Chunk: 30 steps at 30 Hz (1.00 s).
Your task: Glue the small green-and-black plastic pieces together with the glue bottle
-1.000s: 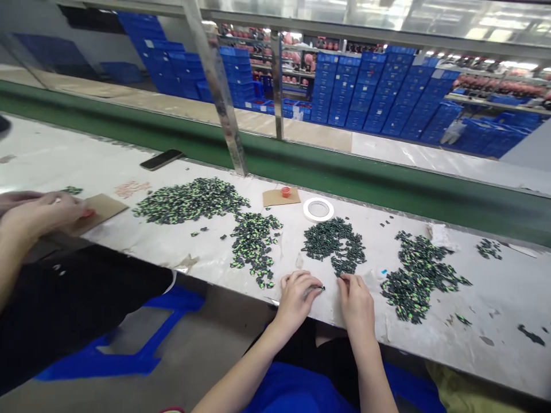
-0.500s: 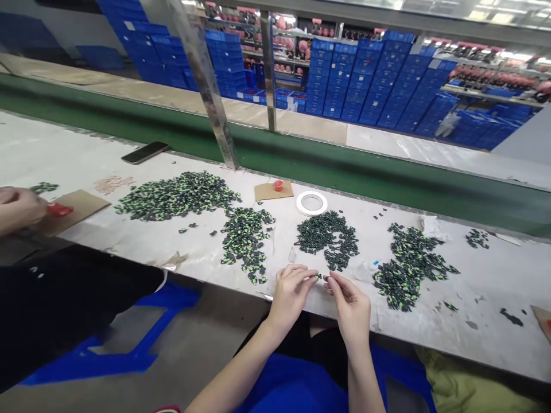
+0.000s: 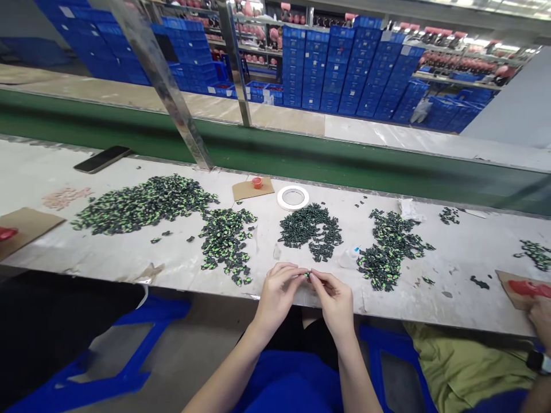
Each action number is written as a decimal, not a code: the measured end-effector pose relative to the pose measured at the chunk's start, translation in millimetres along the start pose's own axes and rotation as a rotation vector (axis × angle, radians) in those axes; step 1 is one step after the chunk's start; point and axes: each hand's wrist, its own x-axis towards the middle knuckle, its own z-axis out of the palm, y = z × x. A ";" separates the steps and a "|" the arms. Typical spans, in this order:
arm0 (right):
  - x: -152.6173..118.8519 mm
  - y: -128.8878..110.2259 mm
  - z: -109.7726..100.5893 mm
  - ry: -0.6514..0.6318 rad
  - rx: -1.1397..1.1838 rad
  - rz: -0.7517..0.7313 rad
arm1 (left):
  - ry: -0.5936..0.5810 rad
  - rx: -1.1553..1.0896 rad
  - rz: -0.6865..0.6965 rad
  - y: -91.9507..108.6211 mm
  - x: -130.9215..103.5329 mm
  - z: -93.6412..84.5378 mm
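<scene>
My left hand (image 3: 279, 289) and my right hand (image 3: 333, 295) meet fingertip to fingertip above the table's front edge. Between them is a tiny green and black piece (image 3: 307, 275), mostly covered by the pinching fingers of both hands. Just beyond lies a pile of dark pieces (image 3: 307, 225). Green and black pieces form a pile (image 3: 226, 241) to the left and another pile (image 3: 390, 249) to the right. A larger green and black heap (image 3: 144, 203) spreads farther left.
A white tape roll (image 3: 293, 198) and cardboard with a red cap (image 3: 257, 183) stand behind the piles. A phone (image 3: 102, 159) lies at the back left. Another person's hand (image 3: 541, 321) is at the far right, by a red object (image 3: 528, 287). A metal post (image 3: 172, 103) rises behind.
My fingertips have come together around the small piece; before, they were slightly apart. The view has shifted right, bringing in the person's hand at right while the hand at far left has left the picture.
</scene>
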 end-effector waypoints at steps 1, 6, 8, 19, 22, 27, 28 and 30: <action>-0.5 0.1 -0.5 -0.004 -0.006 -0.026 | -0.003 -0.027 -0.003 0.5 0.1 0.2; -0.8 0.3 -5.9 -0.040 -0.053 -0.157 | -0.063 -0.083 0.000 0.4 1.1 -0.5; -0.2 0.6 -8.8 -0.065 -0.071 -0.200 | -0.114 -0.115 -0.020 -0.3 2.2 -2.1; 1.9 -1.4 -27.1 -0.169 0.022 -0.077 | -0.351 -0.137 -0.042 10.2 11.8 -16.4; 0.7 -0.1 -29.1 -0.178 0.071 -0.032 | -0.393 -0.108 -0.018 13.6 14.1 -19.5; -2.1 0.4 -26.3 -0.119 0.105 -0.069 | -0.384 -0.067 -0.043 23.6 10.5 -18.8; -2.7 0.5 -26.0 -0.117 0.102 -0.078 | -0.374 -0.047 -0.054 26.1 8.6 -18.1; -3.7 1.1 -26.0 -0.128 0.092 -0.085 | -0.350 -0.010 -0.077 30.4 4.5 -17.0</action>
